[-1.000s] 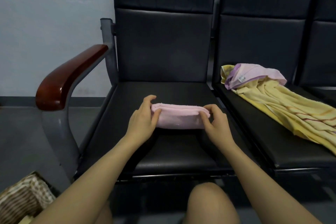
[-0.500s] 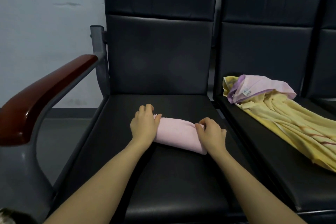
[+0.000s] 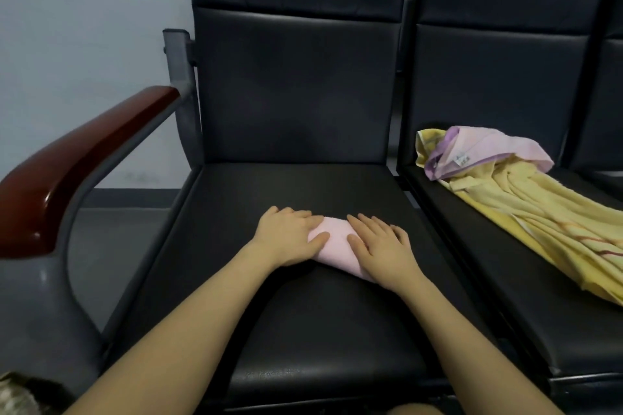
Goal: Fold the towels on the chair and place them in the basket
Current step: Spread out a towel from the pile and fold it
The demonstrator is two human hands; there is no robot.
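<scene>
From the head camera, three towels show: one folded pink towel point(image 3: 333, 242) lying mid-seat on the black chair point(image 3: 296, 185), and on the neighbouring seat point(image 3: 499, 296) one yellow towel point(image 3: 539, 229) sprawling toward the right frame edge with one lilac-pink towel point(image 3: 488, 148) heaped on its upper end. Two hands press flat on the folded towel, fingers straight: the left hand point(image 3: 286, 236) covers its left end, the right hand point(image 3: 381, 249) its right end. Bare seat lies open before and behind them. One wooden armrest point(image 3: 77, 158) bounds the left side. One woven basket point(image 3: 17, 396) peeks in at the bottom-left corner.
</scene>
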